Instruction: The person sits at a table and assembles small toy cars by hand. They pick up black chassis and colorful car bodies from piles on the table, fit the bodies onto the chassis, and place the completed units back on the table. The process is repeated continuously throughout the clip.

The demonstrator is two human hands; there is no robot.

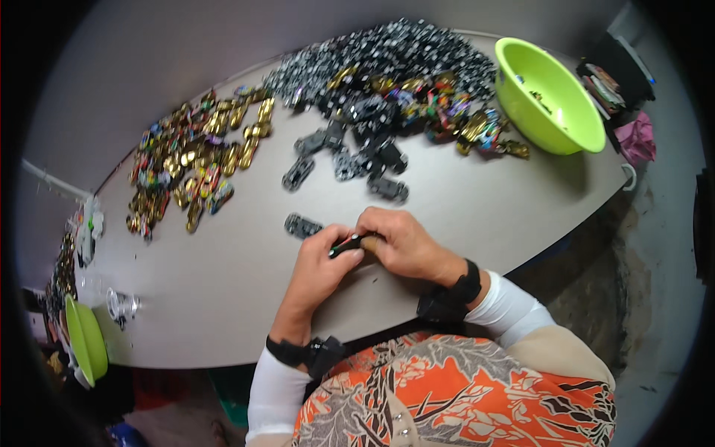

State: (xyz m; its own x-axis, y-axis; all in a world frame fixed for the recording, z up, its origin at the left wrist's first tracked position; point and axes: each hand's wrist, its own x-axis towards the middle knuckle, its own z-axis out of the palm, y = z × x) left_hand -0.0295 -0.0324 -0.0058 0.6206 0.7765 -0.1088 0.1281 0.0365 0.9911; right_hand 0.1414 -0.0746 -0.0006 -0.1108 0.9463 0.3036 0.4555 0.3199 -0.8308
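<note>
Near the table's front edge, a small dark toy car part (345,246) is held between both hands, with a bit of green and red on it. My left hand (316,262) pinches one end with thumb and fingers. Curled round the other end is my right hand (406,244), which hides much of the piece. Just beyond my left hand lies a dark grey toy car base (302,226). Farther back are several similar bases, including one (298,173) to the left and another (389,188) to the right.
A big heap of black and silver small parts (402,59) covers the table's far side. Gold and coloured toy car bodies (201,153) spread at the left, with more (477,127) beside a lime green basin (518,82). A clear cup (123,304) stands near the left edge.
</note>
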